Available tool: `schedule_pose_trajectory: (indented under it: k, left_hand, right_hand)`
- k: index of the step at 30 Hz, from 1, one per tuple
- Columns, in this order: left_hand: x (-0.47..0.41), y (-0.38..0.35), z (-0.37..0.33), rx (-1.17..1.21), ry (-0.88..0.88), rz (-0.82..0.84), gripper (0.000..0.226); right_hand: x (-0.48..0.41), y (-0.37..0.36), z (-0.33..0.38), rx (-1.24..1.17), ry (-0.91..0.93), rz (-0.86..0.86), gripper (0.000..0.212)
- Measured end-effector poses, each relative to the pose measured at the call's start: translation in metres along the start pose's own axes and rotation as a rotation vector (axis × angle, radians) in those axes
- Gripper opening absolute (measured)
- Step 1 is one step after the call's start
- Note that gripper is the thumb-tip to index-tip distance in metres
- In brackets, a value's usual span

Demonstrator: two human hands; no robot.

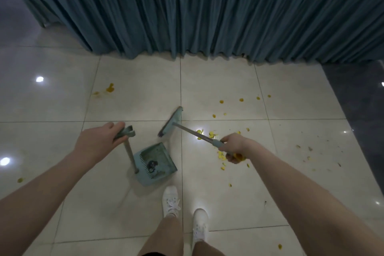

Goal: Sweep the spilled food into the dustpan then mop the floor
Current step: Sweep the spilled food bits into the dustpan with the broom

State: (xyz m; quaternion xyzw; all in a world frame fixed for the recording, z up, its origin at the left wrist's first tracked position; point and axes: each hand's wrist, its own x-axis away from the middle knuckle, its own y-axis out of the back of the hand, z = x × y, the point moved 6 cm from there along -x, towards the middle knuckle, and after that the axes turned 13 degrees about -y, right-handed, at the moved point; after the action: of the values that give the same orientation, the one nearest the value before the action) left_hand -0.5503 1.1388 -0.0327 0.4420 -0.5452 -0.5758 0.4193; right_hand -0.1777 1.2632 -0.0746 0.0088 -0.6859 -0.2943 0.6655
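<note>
Overhead, a pleated teal curtain [207,10] hangs along the far side and its hem meets a glossy pale tiled floor [135,93], which gives way to a dark strip at the right. Two bare forearms reach forward over the tiles, and two white sneakers [171,200] stand on them at the bottom centre. Between the arms, a teal dustpan [155,164] sits on the floor with its open mouth turned up and away, some dark debris lying in its tray. The left hand [97,143] is closed around the top of the dustpan's upright handle. The right hand [233,146] is clamped on the shaft of a teal broom [171,121], whose head is just beyond the dustpan, angled and slightly blurred. Yellow spilled food [221,155] lies scattered mostly right of the broom, under and around the right hand, with stray bits farther off and an orange smear [109,89] at the left.
</note>
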Motion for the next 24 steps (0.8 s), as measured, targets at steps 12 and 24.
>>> schedule_pose_trajectory:
  k: [12, 24]
  left_hand:
    - [-0.046, -0.025, 0.03, 0.049, -0.12, 0.023, 0.044]
    - [-0.104, -0.032, -0.02, 0.069, -0.355, -0.041, 0.041]
  right_hand:
    - [-0.034, -0.001, -0.069, 0.609, -0.069, -0.314, 0.023]
    - [0.017, -0.01, -0.271, 0.431, -0.353, -0.385, 0.019]
